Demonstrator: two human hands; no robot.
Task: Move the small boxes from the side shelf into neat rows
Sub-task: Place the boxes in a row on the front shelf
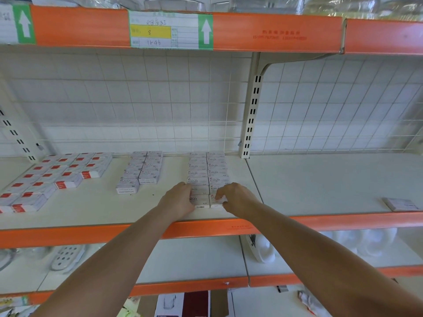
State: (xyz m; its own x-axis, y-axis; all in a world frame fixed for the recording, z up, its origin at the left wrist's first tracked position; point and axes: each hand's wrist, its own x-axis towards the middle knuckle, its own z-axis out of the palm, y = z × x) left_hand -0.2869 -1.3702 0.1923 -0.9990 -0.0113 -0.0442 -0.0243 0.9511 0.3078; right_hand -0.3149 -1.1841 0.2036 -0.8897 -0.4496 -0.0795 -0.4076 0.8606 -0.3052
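White shelf [91, 209] with orange front edge, wire grid panel behind; a second shelf section [332, 179] adjoins it on the right, past a slotted upright.

Far left on the shelf: block of red-and-white boxes [52, 177], several rows running near to far. Centre: double row of white paper-clip boxes [143, 171]. Right of centre: double row of staples boxes [207, 172], running from the back grid toward the near edge, boxes touching side to side.

Both arms reach in from below to the near end of the staples rows. Left hand [179, 197] presses its fingers against the left side of the nearest left-row box [201, 200], fingers seemingly straight, though the fingertips are partly hidden. Right hand [233, 197] curls over and pinches the nearest right-row box [216, 200], thumb at its near face.

One lone flat box [400, 204] lies on the right shelf section, near its front edge, well apart from the rows.

Overhead shelf lip carries a label [163, 30] with green arrows and handwritten figures.
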